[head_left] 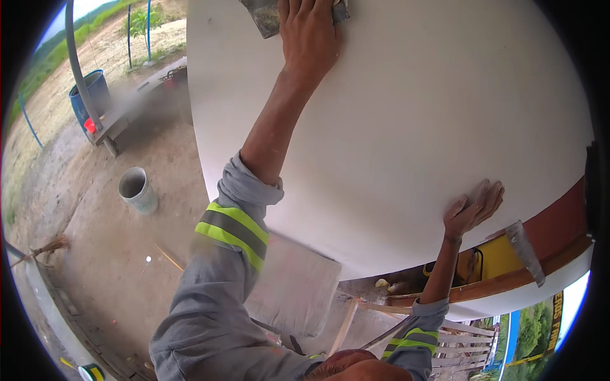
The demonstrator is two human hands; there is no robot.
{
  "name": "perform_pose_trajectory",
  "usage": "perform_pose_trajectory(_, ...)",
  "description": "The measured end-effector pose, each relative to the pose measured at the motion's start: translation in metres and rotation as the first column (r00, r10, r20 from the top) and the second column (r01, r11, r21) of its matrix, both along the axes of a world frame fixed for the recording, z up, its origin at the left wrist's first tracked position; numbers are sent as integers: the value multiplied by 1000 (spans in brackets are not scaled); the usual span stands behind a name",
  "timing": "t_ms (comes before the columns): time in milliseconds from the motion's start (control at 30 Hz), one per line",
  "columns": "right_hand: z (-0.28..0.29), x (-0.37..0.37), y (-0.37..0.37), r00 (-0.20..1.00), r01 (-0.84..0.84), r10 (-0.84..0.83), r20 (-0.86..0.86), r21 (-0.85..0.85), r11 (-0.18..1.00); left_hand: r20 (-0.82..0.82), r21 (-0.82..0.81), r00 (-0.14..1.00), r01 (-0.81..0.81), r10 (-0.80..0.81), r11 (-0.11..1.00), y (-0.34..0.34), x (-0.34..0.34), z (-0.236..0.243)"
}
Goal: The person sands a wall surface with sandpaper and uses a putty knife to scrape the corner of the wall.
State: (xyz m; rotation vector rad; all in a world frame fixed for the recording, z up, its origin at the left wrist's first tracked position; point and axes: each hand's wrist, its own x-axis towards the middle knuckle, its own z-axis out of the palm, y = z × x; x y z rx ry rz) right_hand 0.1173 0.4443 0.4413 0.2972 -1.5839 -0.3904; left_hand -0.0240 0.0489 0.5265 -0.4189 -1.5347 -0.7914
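My left hand is high up on a large white panel, its fingers closed over a flat, dirty grey tool pressed to the surface; the tool's full shape runs out of the top of the view. Lower down at the right, my right hand is at the panel's face with fingers apart and slightly bent, holding nothing. Below it a metal scraper stands tilted beside a wooden ledge. Both my forearms have rolled grey sleeves with reflective bands.
A pale bucket stands on the dusty floor at left, with a blue barrel, red cup and grey bench behind. A broom head, a flat slab and timber pieces lie lower; a slatted wooden structure sits bottom right.
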Motion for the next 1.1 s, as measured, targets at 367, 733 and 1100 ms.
perform_pose_trajectory(367, -3, -8, 3, 1000, -8, 8, -16, -9, 1000, -16, 23, 993, -115, 115, 993, 13, 21, -55)
perform_pose_trajectory(733, -1, -1, 2, 1000, -9, 8, -26, -34, 999, 15, 72, 995, -103, 102, 992, 66, 16, -139)
perform_pose_trajectory(1100, -3, -5, 1, 999, -14, 12, -39, -65, 998, 114, -58, 991, -63, 69, 996, 83, 32, -167)
